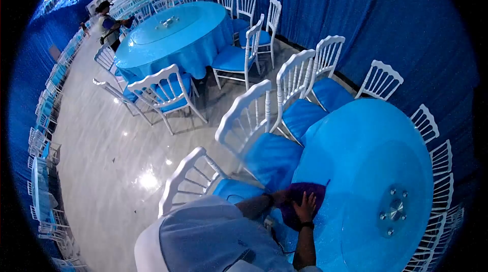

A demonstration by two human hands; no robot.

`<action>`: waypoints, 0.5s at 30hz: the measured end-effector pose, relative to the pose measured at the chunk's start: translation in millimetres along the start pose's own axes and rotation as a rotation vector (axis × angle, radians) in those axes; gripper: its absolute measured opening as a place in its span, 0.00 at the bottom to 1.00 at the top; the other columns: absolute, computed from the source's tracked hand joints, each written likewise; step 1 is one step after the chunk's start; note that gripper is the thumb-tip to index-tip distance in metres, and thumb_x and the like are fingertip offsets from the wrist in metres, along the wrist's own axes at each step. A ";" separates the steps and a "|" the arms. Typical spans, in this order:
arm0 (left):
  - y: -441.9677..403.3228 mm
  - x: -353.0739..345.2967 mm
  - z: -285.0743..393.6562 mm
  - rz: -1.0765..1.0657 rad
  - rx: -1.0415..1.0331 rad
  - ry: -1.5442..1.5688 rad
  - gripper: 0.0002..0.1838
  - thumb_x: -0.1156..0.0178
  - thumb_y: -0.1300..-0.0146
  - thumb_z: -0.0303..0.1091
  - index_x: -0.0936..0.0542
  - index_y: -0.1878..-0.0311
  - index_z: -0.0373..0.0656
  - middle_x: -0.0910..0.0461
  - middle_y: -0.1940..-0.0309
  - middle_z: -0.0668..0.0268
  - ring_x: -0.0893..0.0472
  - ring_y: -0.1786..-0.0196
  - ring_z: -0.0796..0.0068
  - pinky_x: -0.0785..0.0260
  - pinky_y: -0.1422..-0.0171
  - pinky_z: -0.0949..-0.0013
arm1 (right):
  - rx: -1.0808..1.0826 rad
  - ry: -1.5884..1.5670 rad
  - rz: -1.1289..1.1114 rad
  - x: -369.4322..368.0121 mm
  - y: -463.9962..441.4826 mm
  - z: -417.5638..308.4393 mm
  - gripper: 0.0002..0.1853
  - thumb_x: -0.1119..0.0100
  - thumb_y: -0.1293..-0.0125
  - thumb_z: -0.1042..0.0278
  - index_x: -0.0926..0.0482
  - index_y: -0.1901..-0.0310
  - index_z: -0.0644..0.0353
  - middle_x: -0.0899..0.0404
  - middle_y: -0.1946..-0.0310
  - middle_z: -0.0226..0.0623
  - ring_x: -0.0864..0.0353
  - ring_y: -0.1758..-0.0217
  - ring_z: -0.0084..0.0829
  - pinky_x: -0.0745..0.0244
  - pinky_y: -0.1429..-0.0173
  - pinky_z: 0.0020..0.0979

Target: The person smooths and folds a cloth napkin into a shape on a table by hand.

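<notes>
The cloth (290, 215) is spread on the table (351, 129), close to the rim at the wearer's side. The right hand (305, 208) is laid on it palm down, its fingers parted and stretched rather than closed. The left hand (280, 198) is set at the cloth's near edge; its fingers are mostly lost in shadow, so whether any fabric is pinched by them cannot be told. The cloth is judged light, limp and unbreakable, prone to bunching if pushed from one point; it is best controlled by a flat palm over its middle, or lifted by a corner such as the thin tip that is pointed away from the wearer. The tabletop is shiny and probably slick, so little drag is to be expected. On the left, room is limited by the rim, where a blue seat (272, 160) and the white back of a chair (190, 175) are placed nearby. More room is offered to the right, as far as the turntable (363, 221), whose raised metal fittings (395, 210) could be snagged.
</notes>
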State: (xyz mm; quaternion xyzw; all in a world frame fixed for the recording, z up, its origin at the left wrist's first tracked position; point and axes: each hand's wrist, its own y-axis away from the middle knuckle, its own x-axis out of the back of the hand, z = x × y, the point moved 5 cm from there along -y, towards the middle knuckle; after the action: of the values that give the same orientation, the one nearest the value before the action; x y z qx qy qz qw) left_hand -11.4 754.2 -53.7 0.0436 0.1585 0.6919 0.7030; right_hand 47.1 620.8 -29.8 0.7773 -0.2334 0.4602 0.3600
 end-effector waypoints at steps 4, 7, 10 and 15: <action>30.0 -40.8 -19.1 -0.036 0.011 -0.028 0.18 0.44 0.36 0.39 0.26 0.47 0.39 0.20 0.60 0.58 0.22 0.58 0.71 0.28 0.51 0.64 | 0.035 -0.027 0.059 -15.1 45.0 13.5 0.46 0.45 0.42 0.36 0.53 0.28 0.44 0.69 0.26 0.42 0.72 0.23 0.47 0.67 0.27 0.57; 59.8 -73.3 -41.4 -0.058 0.034 -0.035 0.18 0.44 0.36 0.39 0.26 0.47 0.39 0.20 0.60 0.58 0.22 0.58 0.71 0.28 0.51 0.64 | 0.066 -0.019 0.073 -17.1 96.4 10.3 0.44 0.45 0.41 0.38 0.52 0.28 0.44 0.68 0.26 0.42 0.71 0.23 0.47 0.67 0.27 0.56; 85.4 -104.7 -58.0 -0.091 0.058 -0.035 0.18 0.44 0.36 0.39 0.26 0.47 0.39 0.20 0.60 0.58 0.22 0.58 0.71 0.28 0.51 0.64 | 0.072 0.001 0.080 -21.8 132.1 22.1 0.42 0.45 0.41 0.42 0.51 0.28 0.43 0.68 0.26 0.43 0.71 0.23 0.47 0.67 0.27 0.57; 119.8 -124.8 -75.3 -0.095 0.095 -0.016 0.18 0.44 0.36 0.39 0.26 0.47 0.39 0.20 0.60 0.59 0.21 0.58 0.71 0.28 0.52 0.64 | 0.076 -0.050 0.042 -31.0 171.3 40.1 0.42 0.45 0.40 0.43 0.52 0.28 0.42 0.68 0.26 0.44 0.71 0.23 0.49 0.67 0.28 0.58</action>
State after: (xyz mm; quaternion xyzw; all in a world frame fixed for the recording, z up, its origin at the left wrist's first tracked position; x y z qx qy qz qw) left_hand -146.6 623.8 -71.0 0.0749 0.1874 0.6492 0.7334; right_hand -64.3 482.5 -10.8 0.7967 -0.2410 0.4564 0.3145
